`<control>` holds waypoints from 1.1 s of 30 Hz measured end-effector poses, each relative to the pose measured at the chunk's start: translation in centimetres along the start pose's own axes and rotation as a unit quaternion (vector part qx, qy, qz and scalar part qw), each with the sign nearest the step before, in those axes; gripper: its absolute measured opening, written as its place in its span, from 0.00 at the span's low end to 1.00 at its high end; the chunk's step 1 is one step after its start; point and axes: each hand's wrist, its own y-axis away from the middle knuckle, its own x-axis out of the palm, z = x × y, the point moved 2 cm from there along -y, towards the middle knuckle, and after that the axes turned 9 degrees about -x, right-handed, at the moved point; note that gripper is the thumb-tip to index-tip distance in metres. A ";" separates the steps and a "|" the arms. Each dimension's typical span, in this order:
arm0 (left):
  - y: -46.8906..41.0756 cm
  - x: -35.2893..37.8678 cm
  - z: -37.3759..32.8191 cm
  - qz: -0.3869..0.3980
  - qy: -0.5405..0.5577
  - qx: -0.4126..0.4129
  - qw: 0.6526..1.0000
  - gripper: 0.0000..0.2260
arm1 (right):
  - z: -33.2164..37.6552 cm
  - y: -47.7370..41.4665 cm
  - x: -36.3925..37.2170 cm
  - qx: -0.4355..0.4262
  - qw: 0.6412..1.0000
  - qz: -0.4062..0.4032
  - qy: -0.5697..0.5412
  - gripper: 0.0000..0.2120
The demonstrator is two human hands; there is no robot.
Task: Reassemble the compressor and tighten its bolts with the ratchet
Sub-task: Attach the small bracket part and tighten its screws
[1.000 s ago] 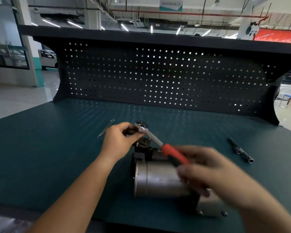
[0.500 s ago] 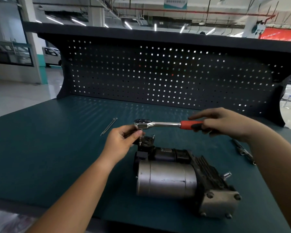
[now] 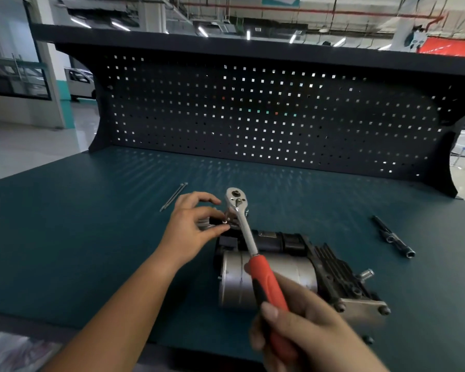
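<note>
Wide teal bench (image 3: 65, 251) fills the view, with a dark pegboard (image 3: 279, 116) standing along its far edge. The compressor (image 3: 266, 280) lies on its side close to the near edge, a little right of the middle. Its long axis runs along that edge, silver cylinder to the left, finned head and bolted plate pointing toward the right edge.

The right hand (image 3: 306, 336) sits low over the near edge, blurred, fingers wrapped round the red handle of the ratchet (image 3: 249, 240). The ratchet's long axis runs near to far, handle toward the person and chrome head aimed at the pegboard, leaning slightly left. That head sits over the compressor's far left end.

The left hand (image 3: 191, 226) reaches in from the left, thumb and fingers curled and pinching a small dark fitting (image 3: 215, 220) just under the ratchet head. Its index finger is lifted clear.

A dark extension bar (image 3: 393, 238) lies alone toward the right edge, angled near to far. Two long thin bolts (image 3: 173, 196) lie side by side left of the left hand, slanting toward the pegboard.
</note>
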 end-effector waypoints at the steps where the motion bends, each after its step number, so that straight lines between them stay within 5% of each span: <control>1: 0.1 0.1 -0.1 -0.002 -0.001 0.002 1.000 0.08 | -0.5 -0.1 0.6 0.001 1.000 0.003 -0.029 0.29; 7: 0.2 0.3 -0.7 -0.003 -0.011 0.020 1.000 0.07 | -0.5 0.2 1.1 0.007 0.993 0.024 -0.119 0.38; 14: 0.2 0.1 -0.5 0.024 -0.022 0.010 0.999 0.08 | 5.4 -0.6 -4.7 -0.049 0.984 -0.083 0.148 0.32; 18: -0.1 -0.3 -0.2 0.055 -0.015 -0.010 0.998 0.08 | 7.1 -1.9 -6.4 -0.004 0.933 -0.065 0.354 0.13; 21: -0.3 -0.3 0.1 0.082 0.029 -0.035 0.996 0.08 | 7.8 -2.8 -6.5 0.001 0.901 -0.053 0.430 0.07; 26: 0.0 -0.1 0.5 0.109 0.099 -0.073 0.986 0.13 | 10.5 -5.3 -7.6 -0.024 0.789 -0.009 0.614 0.06; 33: 0.7 0.9 1.0 0.057 0.116 -0.062 0.990 0.12 | 11.5 -7.9 -9.8 0.004 0.728 0.014 0.685 0.11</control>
